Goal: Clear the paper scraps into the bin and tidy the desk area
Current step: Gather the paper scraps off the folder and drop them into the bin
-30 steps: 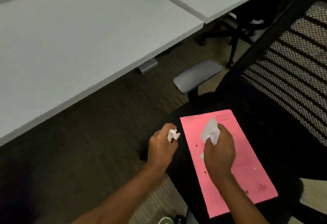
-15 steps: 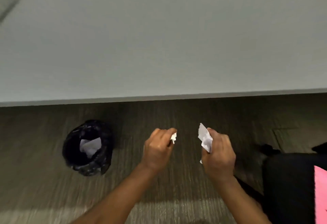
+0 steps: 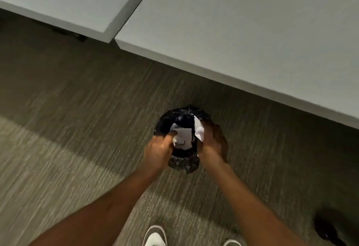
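Note:
A small round bin (image 3: 169,118) lined with a black bag stands on the carpet just in front of the desk edge. White paper (image 3: 183,136) lies inside it. My left hand (image 3: 159,149) hovers over the bin's near left rim, fingers curled around a small white scrap that barely shows. Over the right rim, my right hand (image 3: 212,140) grips a crumpled white paper scrap (image 3: 199,130). Both hands hide the near part of the bin.
Two grey desk tops (image 3: 252,32) meet at a seam at the top, overhanging the brown striped carpet (image 3: 77,119). White shoes (image 3: 155,236) show at the bottom edge. A dark blurred object (image 3: 328,226) sits at the lower right.
The view has swung left from the chair with the pink sheet to the bin. Both hands, still holding scraps, have moved from open floor to directly above the bin.

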`<action>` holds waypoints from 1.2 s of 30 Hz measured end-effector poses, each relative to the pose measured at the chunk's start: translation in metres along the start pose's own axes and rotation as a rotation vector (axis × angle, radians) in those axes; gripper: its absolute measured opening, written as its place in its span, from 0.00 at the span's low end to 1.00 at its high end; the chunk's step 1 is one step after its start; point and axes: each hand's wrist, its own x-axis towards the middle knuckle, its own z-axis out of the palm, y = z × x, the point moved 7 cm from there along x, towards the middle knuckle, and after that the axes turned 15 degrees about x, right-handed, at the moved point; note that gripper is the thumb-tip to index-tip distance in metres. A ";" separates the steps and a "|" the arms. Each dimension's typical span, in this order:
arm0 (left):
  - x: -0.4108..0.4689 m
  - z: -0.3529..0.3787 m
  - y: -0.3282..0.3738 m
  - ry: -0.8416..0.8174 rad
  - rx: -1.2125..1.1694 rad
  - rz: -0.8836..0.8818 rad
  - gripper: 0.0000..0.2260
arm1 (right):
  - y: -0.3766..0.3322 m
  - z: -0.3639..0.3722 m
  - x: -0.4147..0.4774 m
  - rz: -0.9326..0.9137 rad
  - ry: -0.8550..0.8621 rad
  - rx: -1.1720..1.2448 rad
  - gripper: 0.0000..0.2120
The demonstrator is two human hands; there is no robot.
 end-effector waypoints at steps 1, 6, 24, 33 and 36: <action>0.004 0.012 -0.016 -0.020 -0.001 -0.028 0.21 | -0.006 0.020 0.011 -0.055 -0.014 -0.012 0.21; 0.029 0.076 -0.060 -0.059 -0.082 -0.135 0.19 | 0.005 0.085 0.044 -0.100 -0.016 -0.089 0.27; 0.050 0.176 -0.067 -0.304 -0.365 -0.279 0.46 | 0.099 0.164 0.072 0.323 -0.112 -0.033 0.30; 0.050 0.124 -0.011 -0.242 -0.291 -0.081 0.39 | 0.069 0.095 0.053 0.056 -0.004 -0.137 0.30; 0.055 0.098 0.031 -0.182 -0.140 0.066 0.34 | 0.058 0.054 0.040 -0.002 0.022 -0.219 0.33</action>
